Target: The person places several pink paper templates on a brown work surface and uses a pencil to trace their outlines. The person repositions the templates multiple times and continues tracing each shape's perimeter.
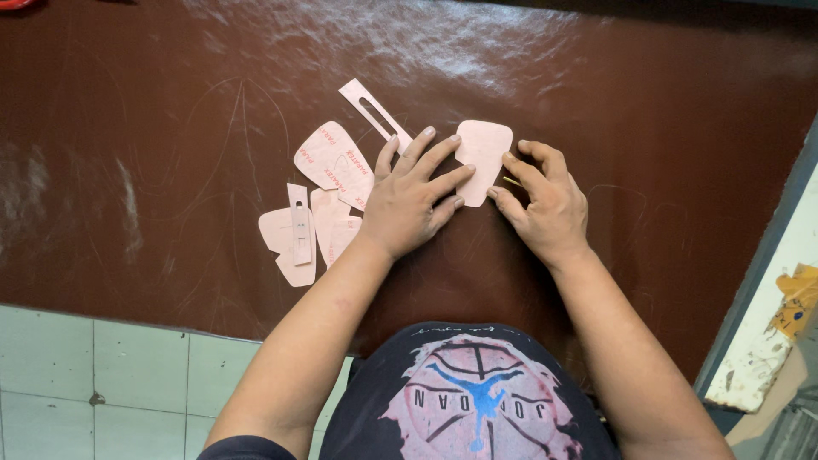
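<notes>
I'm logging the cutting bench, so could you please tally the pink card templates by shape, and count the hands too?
Rounded template under both hands: 1
Slotted strip templates: 2
Broad templates in the loose pile: 3
Hands, left hand and right hand: 2
Total: 6 templates, 2 hands, all on the brown leather sheet.

pale pink card pattern piece (482,158) | rounded, shield-like outline | lies flat on dark brown leather sheet (170,170) | at 1 o'clock from the scattered pink pieces (324,196)
</notes>
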